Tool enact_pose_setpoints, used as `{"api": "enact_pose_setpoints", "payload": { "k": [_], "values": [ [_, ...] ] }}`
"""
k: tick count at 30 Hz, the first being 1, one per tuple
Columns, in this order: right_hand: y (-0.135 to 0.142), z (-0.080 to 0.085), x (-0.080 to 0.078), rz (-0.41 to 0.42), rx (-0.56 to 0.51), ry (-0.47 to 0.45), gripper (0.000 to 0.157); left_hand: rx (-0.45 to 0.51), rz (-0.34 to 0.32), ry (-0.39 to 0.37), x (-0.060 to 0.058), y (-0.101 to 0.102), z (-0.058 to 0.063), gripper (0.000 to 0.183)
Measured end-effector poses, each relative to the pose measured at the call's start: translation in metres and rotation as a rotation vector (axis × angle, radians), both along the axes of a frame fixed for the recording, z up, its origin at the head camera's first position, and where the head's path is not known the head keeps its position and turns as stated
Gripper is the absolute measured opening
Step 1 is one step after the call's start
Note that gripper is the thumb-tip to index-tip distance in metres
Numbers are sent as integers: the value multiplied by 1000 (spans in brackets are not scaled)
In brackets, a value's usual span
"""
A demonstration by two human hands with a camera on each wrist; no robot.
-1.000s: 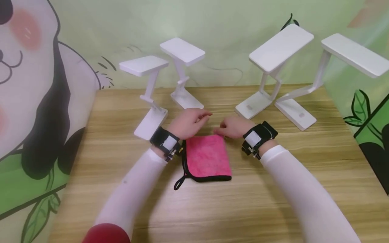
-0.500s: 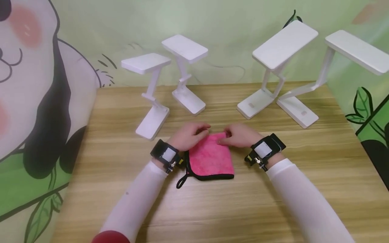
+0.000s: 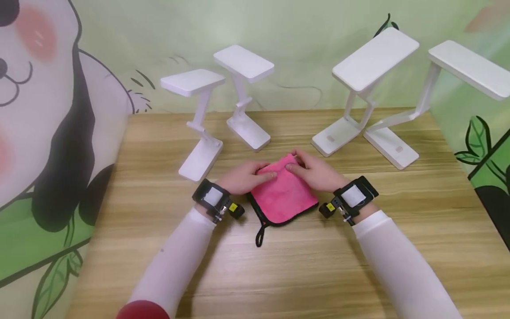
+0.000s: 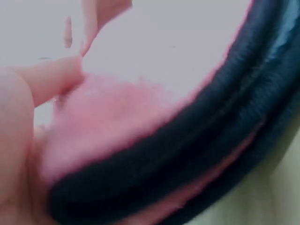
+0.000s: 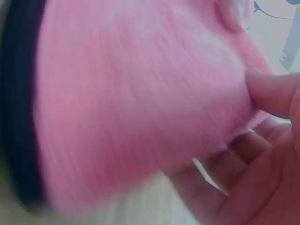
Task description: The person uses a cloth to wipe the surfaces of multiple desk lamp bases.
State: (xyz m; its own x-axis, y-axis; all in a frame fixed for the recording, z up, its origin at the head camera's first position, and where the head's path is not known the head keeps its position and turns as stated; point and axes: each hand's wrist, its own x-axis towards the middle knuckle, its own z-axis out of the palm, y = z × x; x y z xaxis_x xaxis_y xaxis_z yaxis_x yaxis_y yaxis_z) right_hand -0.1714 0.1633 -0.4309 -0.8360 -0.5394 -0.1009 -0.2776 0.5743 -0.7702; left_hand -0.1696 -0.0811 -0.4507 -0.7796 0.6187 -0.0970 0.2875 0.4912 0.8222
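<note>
Both hands hold a folded pink towel [image 3: 284, 195] with black edging and a small black loop at its near corner. My left hand [image 3: 243, 177] pinches its left upper edge, thumb on top and fingers beneath. At the top right corner my right hand [image 3: 316, 172] pinches it the same way. In the left wrist view, layered black edging crosses in front of the pink cloth [image 4: 108, 122], close to the left thumb [image 4: 56, 77]. The right wrist view has the towel [image 5: 136, 103] between the right thumb [image 5: 274, 93] and the fingers below it.
Two white desk lamps stand back left, a nearer one [image 3: 201, 159] and a farther one [image 3: 249, 130]. Two more, an inner lamp [image 3: 336, 135] and an outer lamp [image 3: 392, 148], stand back right. Behind the wooden table [image 3: 255, 274] is a painted wall [image 3: 303, 53].
The hands have gone from the towel's far edge to gripping it. The towel has turned, its far edge raised and its loop corner shifted right. The lamps stay put.
</note>
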Motion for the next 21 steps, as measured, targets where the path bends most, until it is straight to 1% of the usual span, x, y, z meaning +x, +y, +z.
{"api": "enact_pose_setpoints", "payload": {
  "k": [3,6,9,11,13,14,18,20,21],
  "values": [
    [-1,10,-5,-52,-10,96,38,64,39,-73,3,0,7,32],
    [-3,20,-7,-84,-49,190,44,153,97,-146,9,3,15,39],
    [-7,27,-5,-113,-74,293,52,285,163,-240,16,7,23,50],
    [-11,31,-1,-118,-53,377,62,410,204,-321,20,11,26,53],
    [-15,34,4,-85,-12,446,74,521,254,-383,22,14,29,54],
    [-17,35,8,-53,17,476,80,573,279,-409,23,16,30,53],
    [-29,35,20,112,136,576,108,731,395,-476,24,21,36,48],
    [-36,32,23,154,188,624,115,813,438,-507,24,23,39,47],
    [-39,29,25,158,205,645,117,852,454,-526,24,24,39,46]
  ]
}}
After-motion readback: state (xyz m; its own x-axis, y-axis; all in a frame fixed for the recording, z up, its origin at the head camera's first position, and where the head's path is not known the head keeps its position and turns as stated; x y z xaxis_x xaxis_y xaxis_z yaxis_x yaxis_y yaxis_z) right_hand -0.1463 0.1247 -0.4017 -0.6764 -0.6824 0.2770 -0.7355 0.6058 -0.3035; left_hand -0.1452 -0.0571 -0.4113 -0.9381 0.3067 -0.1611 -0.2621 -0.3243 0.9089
